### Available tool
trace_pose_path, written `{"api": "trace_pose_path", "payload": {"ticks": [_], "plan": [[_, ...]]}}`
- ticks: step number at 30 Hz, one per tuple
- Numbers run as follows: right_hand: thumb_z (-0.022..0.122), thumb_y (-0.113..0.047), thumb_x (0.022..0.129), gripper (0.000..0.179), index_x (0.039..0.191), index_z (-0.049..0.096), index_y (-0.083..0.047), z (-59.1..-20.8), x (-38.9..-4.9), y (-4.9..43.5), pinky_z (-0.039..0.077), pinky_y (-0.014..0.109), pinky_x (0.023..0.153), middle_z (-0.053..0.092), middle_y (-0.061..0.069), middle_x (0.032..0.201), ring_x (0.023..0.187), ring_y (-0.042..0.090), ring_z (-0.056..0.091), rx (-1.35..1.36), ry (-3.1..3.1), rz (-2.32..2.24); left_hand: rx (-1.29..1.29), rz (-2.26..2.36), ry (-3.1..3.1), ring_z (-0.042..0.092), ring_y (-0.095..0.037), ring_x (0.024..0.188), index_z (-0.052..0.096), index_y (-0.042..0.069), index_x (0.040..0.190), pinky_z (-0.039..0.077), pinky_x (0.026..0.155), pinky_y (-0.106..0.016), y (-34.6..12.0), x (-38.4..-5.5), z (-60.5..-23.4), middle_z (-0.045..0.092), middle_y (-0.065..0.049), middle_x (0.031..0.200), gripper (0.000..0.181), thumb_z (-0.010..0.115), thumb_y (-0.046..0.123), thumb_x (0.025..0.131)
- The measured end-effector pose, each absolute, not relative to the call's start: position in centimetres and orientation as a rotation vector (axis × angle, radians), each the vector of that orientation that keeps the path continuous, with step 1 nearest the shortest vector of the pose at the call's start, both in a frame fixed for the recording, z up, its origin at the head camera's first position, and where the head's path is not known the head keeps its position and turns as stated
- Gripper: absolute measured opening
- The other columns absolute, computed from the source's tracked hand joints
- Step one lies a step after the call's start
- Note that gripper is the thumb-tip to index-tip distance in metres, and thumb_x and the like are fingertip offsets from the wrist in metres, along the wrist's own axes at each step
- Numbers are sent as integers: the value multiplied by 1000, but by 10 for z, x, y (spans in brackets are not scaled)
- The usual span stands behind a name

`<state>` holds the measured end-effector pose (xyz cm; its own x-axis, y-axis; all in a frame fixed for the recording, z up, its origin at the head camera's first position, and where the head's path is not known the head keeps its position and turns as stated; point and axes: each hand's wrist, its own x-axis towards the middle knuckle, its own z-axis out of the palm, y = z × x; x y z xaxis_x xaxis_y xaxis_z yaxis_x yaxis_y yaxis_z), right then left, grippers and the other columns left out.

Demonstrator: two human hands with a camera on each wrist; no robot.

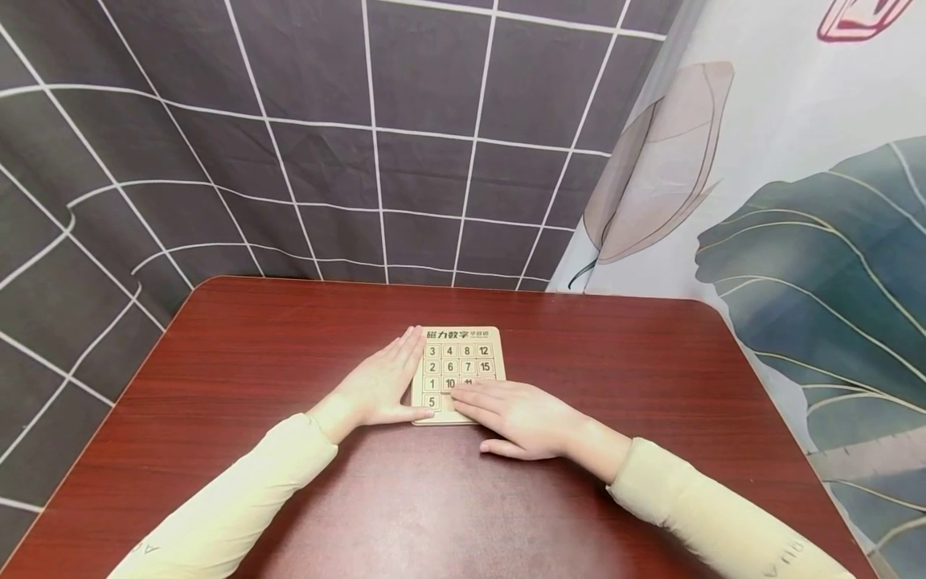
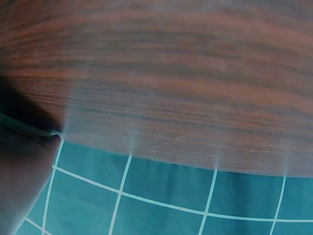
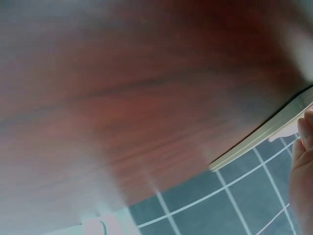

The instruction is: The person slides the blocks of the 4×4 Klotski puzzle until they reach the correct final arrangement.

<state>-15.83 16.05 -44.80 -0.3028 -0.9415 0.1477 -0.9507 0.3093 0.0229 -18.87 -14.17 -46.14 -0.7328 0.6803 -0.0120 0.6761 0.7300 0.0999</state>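
A wooden sliding number puzzle [image 1: 458, 359] lies flat on the table, with Chinese lettering along its top and square numbered tiles in rows. Against its left edge rests my left hand [image 1: 379, 384], fingers straight and pointing away, thumb stretched over the lower left corner. My right hand [image 1: 531, 420] lays its extended fingers on the lower right tiles and hides some of them; its thumb stays off the board. A bare slot shows right of tile 5 [image 1: 432, 402]. In the right wrist view, the puzzle's side edge [image 3: 259, 134] appears beside blurred fingers [image 3: 304, 166].
The reddish-brown wooden table [image 1: 304, 322] extends around the puzzle on all sides. Behind it hangs a dark grid-patterned cloth [image 1: 318, 161]. At the right hangs a pale curtain [image 1: 781, 121] with large leaf prints.
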Motion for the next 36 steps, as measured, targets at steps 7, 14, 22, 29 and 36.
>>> {"api": "trace_pose_path", "payload": {"ticks": [7, 14, 22, 29, 36], "plan": [[68, -41, 102, 67, 154, 54, -3, -451, -156, 180, 47, 43, 123, 57, 11, 159, 149, 28, 54, 1736, -2426, 116, 1115, 133, 2870, 23, -43, 163, 23, -15, 162, 27, 134, -47, -141, -189, -461, 20, -34, 172, 118, 64, 70, 92], [65, -43, 103, 66, 154, 54, -2, -455, -158, 176, 46, 43, 124, 57, 11, 158, 149, 24, 54, 1746, -2404, 101, 1125, 141, 2874, 23, -44, 163, 24, -16, 161, 28, 134, -47, -141, -189, -462, 21, -34, 172, 118, 64, 70, 92], [63, -44, 104, 66, 156, 52, -3, -454, -158, 161, 44, 41, 126, 55, 10, 161, 151, 22, 51, 1767, -2412, 77, 1122, 142, 2871, 22, -44, 163, 23, -16, 162, 27, 134, -47, -141, -189, -462, 20, -34, 172, 117, 64, 70, 92], [63, -43, 104, 67, 156, 51, -3, -451, -157, 158, 44, 41, 126, 54, 11, 162, 152, 22, 51, 1776, -2413, 69, 1120, 139, 2868, 22, -43, 163, 22, -16, 162, 27, 134, -47, -141, -189, -461, 20, -34, 172, 118, 64, 70, 92], [66, -41, 103, 67, 155, 52, -2, -446, -153, 175, 46, 43, 124, 53, 12, 162, 150, 27, 52, 1733, -2454, 102, 1120, 140, 2871, 23, -44, 163, 23, -16, 161, 28, 134, -47, -141, -189, -461, 21, -34, 172, 118, 64, 70, 92]]}}
